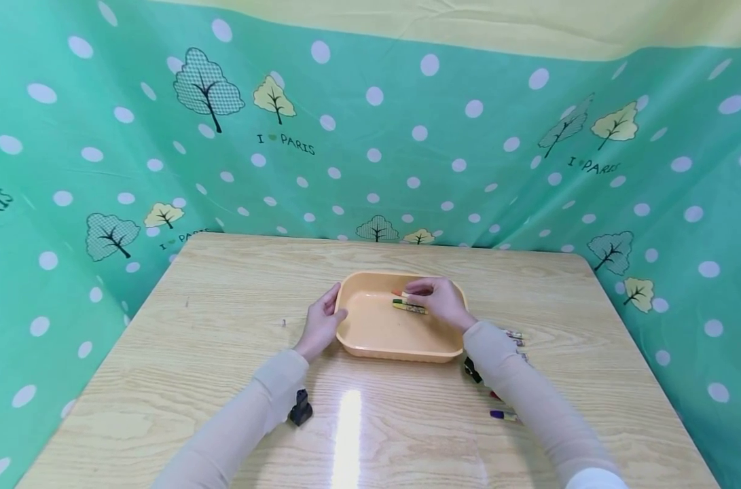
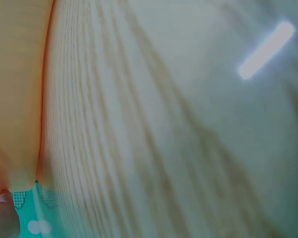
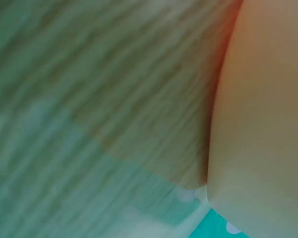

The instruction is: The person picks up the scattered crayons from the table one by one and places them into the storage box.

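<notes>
A shallow peach-coloured plastic tray (image 1: 401, 353) stands on the wooden table. My left hand (image 1: 322, 322) grips its left side, thumb over the rim and fingers outside; in the left wrist view, a bit of that hand (image 2: 4, 215) shows by the tray wall (image 2: 17, 89). Inside the tray, my right hand (image 1: 440, 301) pinches a crayon with an orange tip (image 1: 396, 293) between thumb and fingers. Just below the fingertips lie a green crayon (image 1: 398, 301) and a yellow crayon (image 1: 409, 308), side by side. The right wrist view shows only the tray's outer wall (image 3: 263, 114) and table, not the hand.
Several crayons (image 1: 514, 334) lie right of the tray, partly behind the right forearm. A purple-tipped crayon (image 1: 503, 415) is nearer the front. Black wrist devices (image 1: 301, 408) show beside the sleeves. A green dotted curtain (image 1: 370, 136) hangs behind the table (image 1: 236, 292).
</notes>
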Available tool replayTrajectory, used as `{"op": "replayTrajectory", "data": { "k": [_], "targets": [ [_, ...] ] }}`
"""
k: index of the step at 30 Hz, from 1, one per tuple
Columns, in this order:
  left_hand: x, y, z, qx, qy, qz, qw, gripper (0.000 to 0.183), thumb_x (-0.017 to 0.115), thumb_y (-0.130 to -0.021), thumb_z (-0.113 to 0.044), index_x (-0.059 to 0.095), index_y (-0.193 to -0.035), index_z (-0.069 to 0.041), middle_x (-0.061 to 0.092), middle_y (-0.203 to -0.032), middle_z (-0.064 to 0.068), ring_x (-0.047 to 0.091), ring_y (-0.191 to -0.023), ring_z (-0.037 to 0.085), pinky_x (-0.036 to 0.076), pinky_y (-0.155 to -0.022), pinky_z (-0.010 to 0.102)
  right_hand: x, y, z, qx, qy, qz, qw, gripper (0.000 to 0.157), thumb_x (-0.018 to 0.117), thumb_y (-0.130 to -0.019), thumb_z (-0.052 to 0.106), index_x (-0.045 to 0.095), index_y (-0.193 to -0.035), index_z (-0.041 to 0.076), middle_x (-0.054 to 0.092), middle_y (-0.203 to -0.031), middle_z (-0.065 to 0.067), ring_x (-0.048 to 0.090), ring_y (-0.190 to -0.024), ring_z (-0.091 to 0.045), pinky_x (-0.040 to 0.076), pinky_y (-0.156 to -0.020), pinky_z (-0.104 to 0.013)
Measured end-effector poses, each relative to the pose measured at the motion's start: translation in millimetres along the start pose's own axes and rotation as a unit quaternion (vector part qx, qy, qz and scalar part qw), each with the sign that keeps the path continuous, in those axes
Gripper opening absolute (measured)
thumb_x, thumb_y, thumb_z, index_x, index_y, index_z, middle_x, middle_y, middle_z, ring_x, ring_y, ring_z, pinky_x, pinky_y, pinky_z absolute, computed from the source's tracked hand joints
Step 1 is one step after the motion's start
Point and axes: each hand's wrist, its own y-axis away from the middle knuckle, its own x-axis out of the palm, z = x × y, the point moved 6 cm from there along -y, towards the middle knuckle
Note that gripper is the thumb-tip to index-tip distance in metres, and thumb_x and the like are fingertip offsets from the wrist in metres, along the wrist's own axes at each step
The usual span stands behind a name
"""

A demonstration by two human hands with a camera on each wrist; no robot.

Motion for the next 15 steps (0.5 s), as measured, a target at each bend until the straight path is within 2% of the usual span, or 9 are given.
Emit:
{"op": "replayTrajectory", "data": {
  "k": [6,15],
  "targets": [
    [0.0,-0.1,0.0,0.004,-0.004,-0.003,1.0000,0.059,0.050,-0.086,0.006,0.031,-0.142,-0.006,0.033,-0.146,0.013,0.036,-0.132,0.026,0.038,-0.107,0.029,1.8,0.2,-0.9,-0.006,0.014,0.004,1.000,0.025,0.072,-0.077,0.010,0.070,-0.101,0.011,0.070,-0.095,-0.004,0.065,-0.087,-0.016,0.058,-0.073,-0.025],
    [-0.1,-0.9,2.0,-0.007,0.005,-0.003,1.0000,0.060,0.050,-0.086,0.006,0.032,-0.142,-0.007,0.033,-0.146,0.012,0.036,-0.132,0.024,0.038,-0.106,0.027,6.5,-0.6,-4.8,-0.005,0.048,0.024,0.999,0.021,0.072,-0.077,0.009,0.071,-0.098,0.009,0.070,-0.090,-0.004,0.064,-0.081,-0.012,0.056,-0.066,-0.022]
  ]
}}
